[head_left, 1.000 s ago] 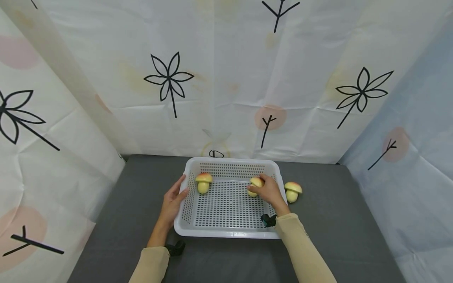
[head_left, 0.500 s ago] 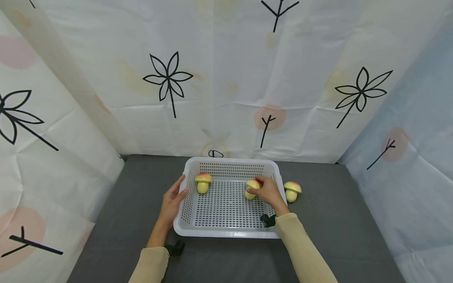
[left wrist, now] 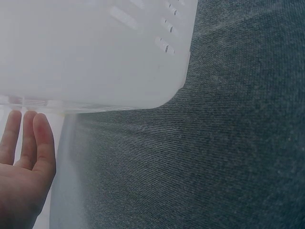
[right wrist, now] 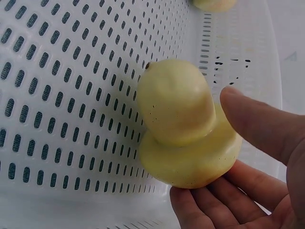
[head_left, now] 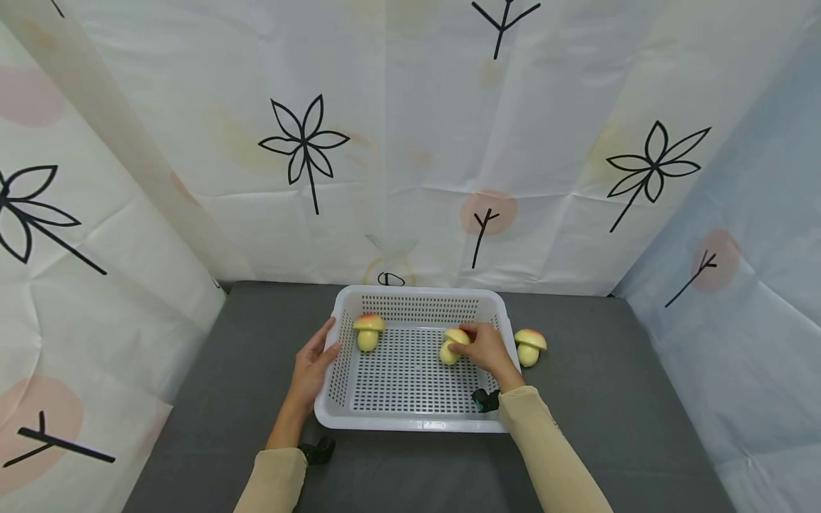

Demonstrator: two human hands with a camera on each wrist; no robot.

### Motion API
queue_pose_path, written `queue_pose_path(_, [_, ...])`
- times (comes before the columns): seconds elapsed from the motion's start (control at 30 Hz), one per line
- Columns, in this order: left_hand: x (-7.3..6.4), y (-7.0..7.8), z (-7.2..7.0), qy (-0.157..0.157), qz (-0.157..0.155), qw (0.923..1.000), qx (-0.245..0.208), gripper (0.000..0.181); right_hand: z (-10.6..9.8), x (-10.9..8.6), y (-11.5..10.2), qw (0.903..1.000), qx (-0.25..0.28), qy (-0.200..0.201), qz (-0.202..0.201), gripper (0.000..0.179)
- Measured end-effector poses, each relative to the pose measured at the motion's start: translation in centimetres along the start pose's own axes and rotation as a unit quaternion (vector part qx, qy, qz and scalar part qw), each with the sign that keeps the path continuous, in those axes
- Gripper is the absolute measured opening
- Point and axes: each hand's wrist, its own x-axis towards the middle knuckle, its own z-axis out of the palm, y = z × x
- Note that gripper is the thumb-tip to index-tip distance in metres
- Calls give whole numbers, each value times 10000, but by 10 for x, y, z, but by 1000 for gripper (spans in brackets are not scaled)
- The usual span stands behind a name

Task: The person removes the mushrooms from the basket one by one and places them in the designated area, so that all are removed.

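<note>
1. Head view: I have the right hand inside the white basket, thumb and fingers pinching the held mushroom, which sits in the right half, stem slanting down-left. If I let go at that slant, I'd expect it to tip or roll, since the cap is wider than the stem. The left mushroom lies well apart, so a knock seems unlikely. The outside mushroom is on the table just beside the right wall; swinging my wrist out carelessly could catch it. The dark wrist device hangs low near the front right corner and might snag the rim on the way out.

2. Left wrist view: the left hand isn't clenched; its fingers lie straight, tips at the basket's outer side. Should the right hand push sideways, that light brace might let the basket slide over the cloth.

3. Right wrist view: the fingertips support the cap's edge while the thumb lies over its other side. I can't tell how firmly the thumb presses; a loose pinch could let the rounded cap slip. Nor can I tell whether the mushroom already rests on the perforated floor.
</note>
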Motion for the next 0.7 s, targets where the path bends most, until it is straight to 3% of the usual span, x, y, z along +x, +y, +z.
queue_pose_path(0.33, [0,-1,0,-28,70,10000,-25,59,1,0,0,9999,75,-97,18,41])
queue_pose_path(0.7, [0,-1,0,39,-18,10000,6,60,0,-1,-2,9996,140,-261,41,45])
